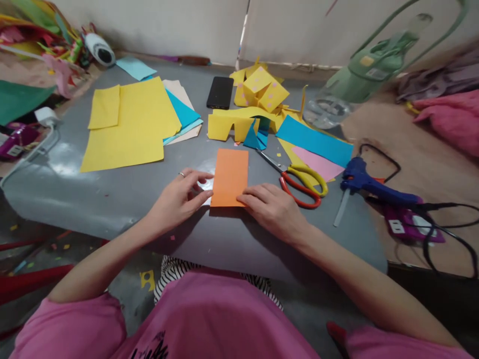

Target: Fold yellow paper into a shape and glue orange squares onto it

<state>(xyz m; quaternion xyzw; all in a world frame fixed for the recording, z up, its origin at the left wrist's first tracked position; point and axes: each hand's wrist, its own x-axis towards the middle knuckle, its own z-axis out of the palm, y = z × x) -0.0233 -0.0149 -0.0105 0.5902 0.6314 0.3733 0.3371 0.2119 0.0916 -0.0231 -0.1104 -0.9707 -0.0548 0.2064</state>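
An orange sheet of paper [231,174] is at the front middle of the grey table, its long sides running away from me. My left hand [183,195] is at its left edge, thumb and index finger apart, with the fingertips at or just touching the edge. At the lower right corner, my right hand [275,208] has its bent fingers closed over the paper; its thumb is mostly hidden. Scissors [299,182] with one red and one yellow handle lie partly open beyond my right hand, their tips toward a folded blue paper piece [256,135].
Yellow sheets [130,129] lie at left. A black phone [220,92], folded yellow paper shapes [262,89] and a blue strip [314,139] are at the back. To the right are a blue glue gun [374,184] with its cord and a green-covered water bottle [359,75].
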